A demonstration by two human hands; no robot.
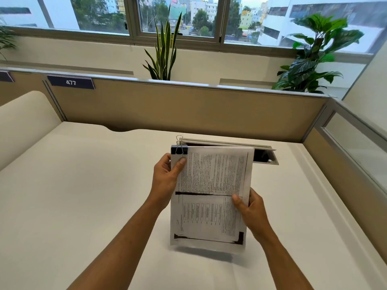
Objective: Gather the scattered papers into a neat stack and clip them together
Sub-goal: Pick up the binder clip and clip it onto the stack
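White desk [83,185] under a bright window [178,15]; we hold the stack of papers [211,195] upright, left hand [166,181] and right hand [250,208] pinching its sides, binder clip [179,149] on the corner.

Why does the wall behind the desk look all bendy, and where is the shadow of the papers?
In the head view, the wide-angle lens bows the partition and its top rail. Daylight comes through the windows. The stack of papers, held by the left hand and right hand, casts a soft shadow on the desk just below its bottom edge.
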